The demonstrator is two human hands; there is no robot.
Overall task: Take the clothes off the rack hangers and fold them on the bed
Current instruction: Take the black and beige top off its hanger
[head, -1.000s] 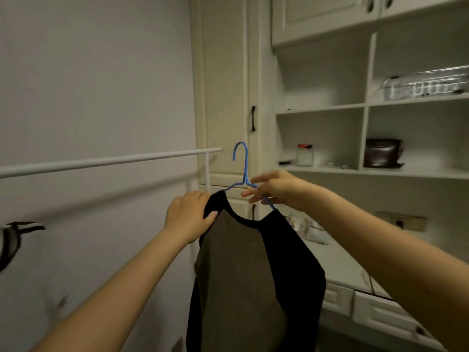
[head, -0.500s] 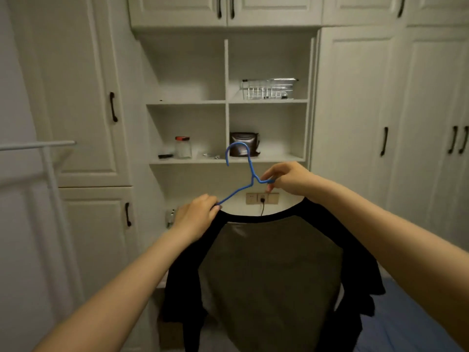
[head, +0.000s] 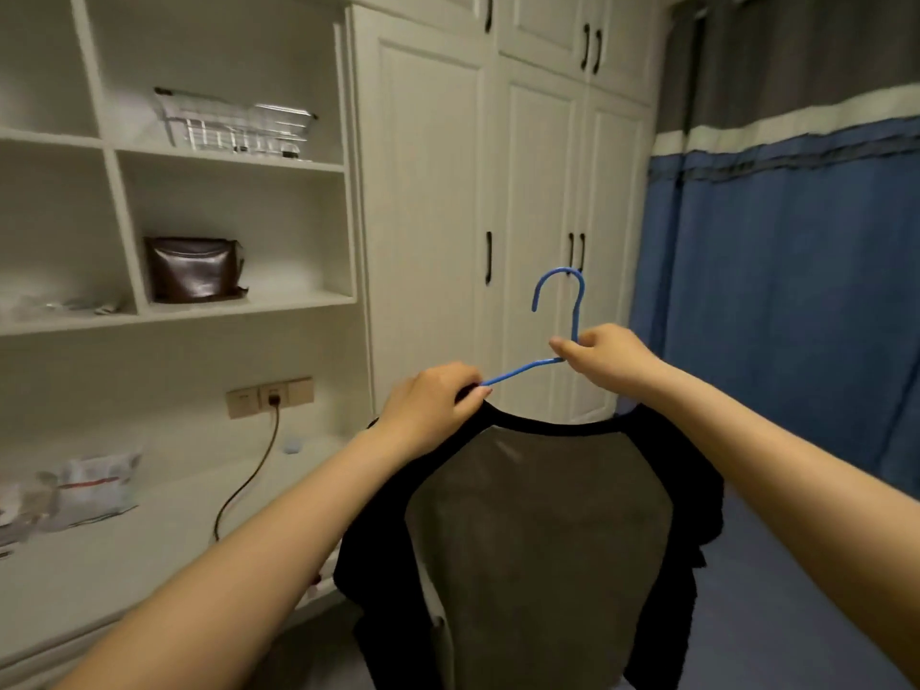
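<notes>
A shirt (head: pixel 537 530) with a brown body and black sleeves hangs in front of me on a blue wire hanger (head: pixel 567 301). My left hand (head: pixel 428 405) grips the shirt's black collar at its left shoulder, where the hanger's arm enters the neck. My right hand (head: pixel 605 356) pinches the hanger at the base of its hook. The hook stands free in the air, off any rail. The blue bed (head: pixel 776 615) shows low at the right, behind the shirt.
White wardrobe doors (head: pixel 527 216) stand straight ahead. Open shelves at the left hold a wire basket (head: pixel 234 124) and a brown bag (head: pixel 191 268). A counter (head: pixel 149 530) below carries packets and a plugged-in cable. Blue curtains (head: pixel 796 291) hang at the right.
I have turned right, away from the clothes rail, with the shirt and hanger carried along. The rail has left the view and the wardrobe, curtains and bed have come in.
</notes>
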